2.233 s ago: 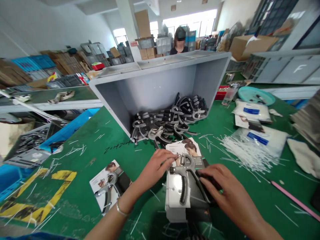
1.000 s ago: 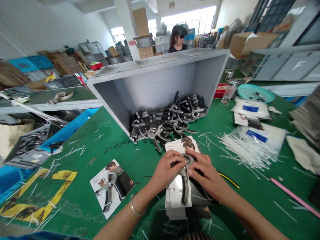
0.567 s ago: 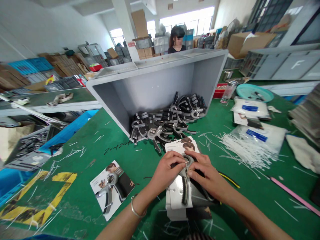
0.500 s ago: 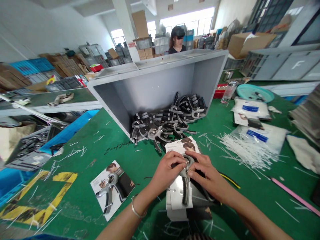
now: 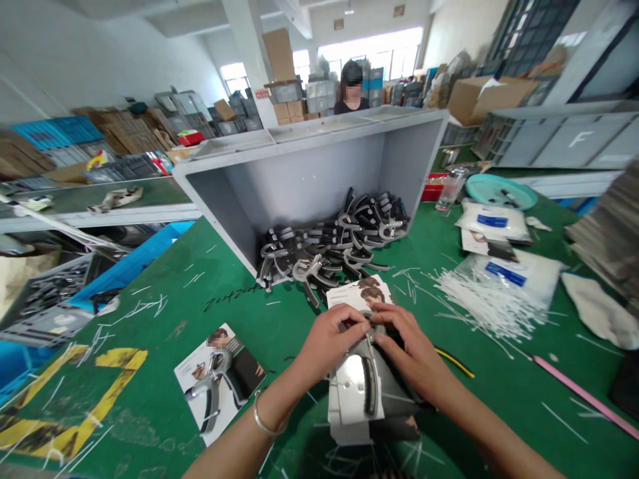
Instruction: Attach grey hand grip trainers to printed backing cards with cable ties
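Note:
My left hand (image 5: 337, 338) and my right hand (image 5: 410, 342) meet over a grey-and-black hand grip strengthener (image 5: 369, 382) lying on a stack of printed cardboard cards (image 5: 350, 422). Both hands are closed around its upper end, fingertips nearly touching; whether a thin tie is pinched there is hidden. One black-padded handle points down toward me, the other is mostly covered by my right hand. To the left, another hand grip strengthener (image 5: 212, 400) lies on its own printed card (image 5: 192, 364). Beyond my hands, many more grip strengtheners (image 5: 310, 267) spill from a grey crate (image 5: 309, 176) tipped on its side.
White plastic ties (image 5: 482, 307) lie in a pile at right, with others scattered about the green table (image 5: 164, 392). Plastic bags (image 5: 486, 219), a pink strip (image 5: 582, 392), a teal plate (image 5: 502, 193) and a glass (image 5: 450, 191) are there too. Across the table is a person (image 5: 352, 90).
My fingers have shifted slightly at the top of the grip strengthener, my right fingers now covering more of it. The whole view has moved a little; the other things stay put.

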{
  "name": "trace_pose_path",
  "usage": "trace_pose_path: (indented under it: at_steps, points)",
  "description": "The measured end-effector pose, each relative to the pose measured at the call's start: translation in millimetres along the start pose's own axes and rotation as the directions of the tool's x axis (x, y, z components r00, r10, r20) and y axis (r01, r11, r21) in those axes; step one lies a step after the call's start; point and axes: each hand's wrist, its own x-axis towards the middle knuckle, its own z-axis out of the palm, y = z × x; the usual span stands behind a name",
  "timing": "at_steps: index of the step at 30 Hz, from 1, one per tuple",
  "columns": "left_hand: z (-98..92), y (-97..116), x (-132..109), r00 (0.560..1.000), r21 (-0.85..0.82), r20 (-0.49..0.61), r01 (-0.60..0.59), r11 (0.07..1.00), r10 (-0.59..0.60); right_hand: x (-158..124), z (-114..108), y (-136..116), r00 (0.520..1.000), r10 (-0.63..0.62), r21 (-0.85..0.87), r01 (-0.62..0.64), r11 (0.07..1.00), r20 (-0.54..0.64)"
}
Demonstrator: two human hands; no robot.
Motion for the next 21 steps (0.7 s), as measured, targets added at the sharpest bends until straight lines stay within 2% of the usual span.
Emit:
trace_pose_path:
  at_steps: [2, 3, 6, 9, 11, 13, 15, 17, 19, 21]
  points:
    - [6.1, 12, -9, 0.991, 0.207, -0.022, -0.123, 0.970, 0.131, -1, 1, 2, 0.999, -0.019, -0.003, 0.019, 1.000, -0.036]
    - [11.6, 16, -16, 0.979, 0.305, 0.001, -0.195, 0.932, 0.205, -1, 2, 3, 0.998, -0.026, -0.006, 0.025, 1.000, -0.051]
    - [34.1, 17, -44, 0.915, 0.510, 0.172, -0.399, 0.762, 0.364, 0, 6, 3, 0.996, -0.042, -0.014, 0.041, 0.999, -0.074]
    - [50.8, 7, -64, 0.866, 0.573, 0.301, -0.499, 0.650, 0.400, 4, 9, 3, 0.997, -0.054, -0.028, 0.052, 0.998, -0.064]
    - [51.4, 5, -72, 0.856, 0.549, 0.325, -0.517, 0.657, 0.402, 5, 9, 3, 0.997, -0.047, -0.028, 0.045, 0.999, -0.065]
    - [44.5, 8, -78, 0.895, 0.542, 0.233, -0.445, 0.713, 0.381, 2, 3, 2, 0.995, -0.040, -0.021, 0.038, 0.999, -0.087]
    - [35.3, 13, -86, 0.949, 0.581, 0.032, -0.274, 0.766, 0.314, -6, -8, -2, 0.994, -0.054, -0.027, 0.052, 0.998, -0.095]
    - [29.2, 15, -96, 0.960, 0.630, -0.139, -0.104, 0.770, 0.243, -19, -21, -9, 0.996, -0.084, -0.058, 0.082, 0.995, -0.031]
    - [28.7, 11, -104, 0.967, 0.661, -0.171, -0.030, 0.750, 0.190, -32, -31, -17, 0.989, -0.114, -0.107, 0.125, 0.986, 0.097]
    - [31.6, 7, -107, 0.982, 0.653, -0.139, -0.008, 0.757, 0.130, -43, -32, -26, 0.966, -0.140, -0.167, 0.179, 0.970, 0.218]
